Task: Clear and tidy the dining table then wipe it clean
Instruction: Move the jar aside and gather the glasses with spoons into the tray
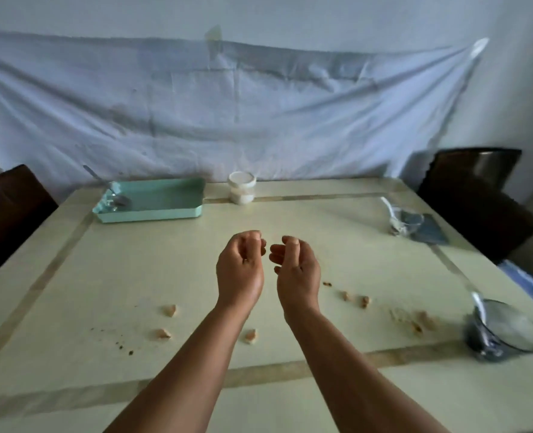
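Two bare hands rise over the middle of the cream dining table [290, 220], palms turned up: the left hand [240, 270] has its fingers curled loosely inward, the right hand [296, 270] is cupped and half open, and neither visibly holds anything (whether a crumb lies inside the left curl cannot be told). Four containers stand on the table. At the far left, a mint-green tray [162, 200] lies with its long axis running left to right; at its left end sits a small glass bowl [115, 203] with a metal spoon [98, 179], the handle leaning up and away to the left. Just right of the tray stands a white lidded jar [241, 189] — upright, contents pale, any label too blurred to read. At the far right, a clear glass bowl [407, 221] holds a white spoon [389, 209] whose handle points up and to the left; the bowl touches a grey-blue cloth [432, 231] lying flat beside it. At the near right edge, a larger glass bowl [506, 331] — tipped by the wide lens — carries another spoon [479, 304], handle pointing up and away. Pale food pieces [170, 310] and dark crumbs [121, 345] are scattered across the near half of the table, on both sides of the forearms. No writing is legible anywhere. Dark chairs [477, 195] stand at the left and right sides, and a white sheet [227, 104] hangs behind.
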Available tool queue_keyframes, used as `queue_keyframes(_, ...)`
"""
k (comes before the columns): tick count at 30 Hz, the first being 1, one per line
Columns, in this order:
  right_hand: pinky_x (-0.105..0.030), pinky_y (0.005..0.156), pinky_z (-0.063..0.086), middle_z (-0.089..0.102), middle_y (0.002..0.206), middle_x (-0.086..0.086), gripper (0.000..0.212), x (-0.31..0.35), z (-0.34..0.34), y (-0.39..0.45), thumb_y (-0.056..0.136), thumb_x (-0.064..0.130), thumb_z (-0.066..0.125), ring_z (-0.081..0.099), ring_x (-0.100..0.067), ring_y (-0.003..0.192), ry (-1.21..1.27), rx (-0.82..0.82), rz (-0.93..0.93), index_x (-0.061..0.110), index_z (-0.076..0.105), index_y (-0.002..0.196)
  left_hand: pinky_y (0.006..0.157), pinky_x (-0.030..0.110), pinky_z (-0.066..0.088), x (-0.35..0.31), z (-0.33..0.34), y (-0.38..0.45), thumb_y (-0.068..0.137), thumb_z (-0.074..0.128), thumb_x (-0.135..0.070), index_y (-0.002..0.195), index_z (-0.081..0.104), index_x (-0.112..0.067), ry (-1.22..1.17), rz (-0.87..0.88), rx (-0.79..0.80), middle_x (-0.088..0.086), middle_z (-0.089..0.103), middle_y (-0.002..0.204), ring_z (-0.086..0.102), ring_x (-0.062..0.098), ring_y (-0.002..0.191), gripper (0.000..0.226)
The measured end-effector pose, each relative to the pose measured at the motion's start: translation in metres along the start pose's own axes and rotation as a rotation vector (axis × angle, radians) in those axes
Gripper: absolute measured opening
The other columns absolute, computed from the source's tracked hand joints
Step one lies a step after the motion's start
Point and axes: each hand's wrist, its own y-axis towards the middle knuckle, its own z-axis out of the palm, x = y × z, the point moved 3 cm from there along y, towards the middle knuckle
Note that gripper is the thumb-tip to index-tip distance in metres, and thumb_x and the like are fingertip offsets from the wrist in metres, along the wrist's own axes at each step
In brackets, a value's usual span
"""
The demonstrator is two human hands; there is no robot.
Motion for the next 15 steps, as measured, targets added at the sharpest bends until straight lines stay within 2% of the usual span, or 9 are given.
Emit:
queue_keyframes(8,-0.032,0.074,0.052,0.070,0.090,-0.006,0.020,-0.004,-0.141,0.005,0.099,0.024,0.042,0.067,-0.018,0.084,0.011,-0.254,0.011,0.027,0.060,0.091,0.085,0.040,0.055,-0.020,0.112,-0.069,0.095,0.044,-0.032,0.084,0.057,-0.032,-0.108,-0.031,0.305,-0.001,0.069,0.090,0.066,0.013,0.086,0.017)
queue_keyframes(15,-0.025,0.068,0.047,0.068,0.085,-0.001,0.020,-0.005,-0.267,0.034,0.099,0.020,0.043,0.065,-0.015,0.079,0.053,-0.492,0.020,0.023,0.061,0.091,0.084,0.042,0.055,-0.030,0.236,-0.120,0.094,0.045,-0.033,0.080,0.056,-0.033,-0.143,-0.107,0.509,0.001,0.069,0.089,0.067,0.017,0.087,0.018)
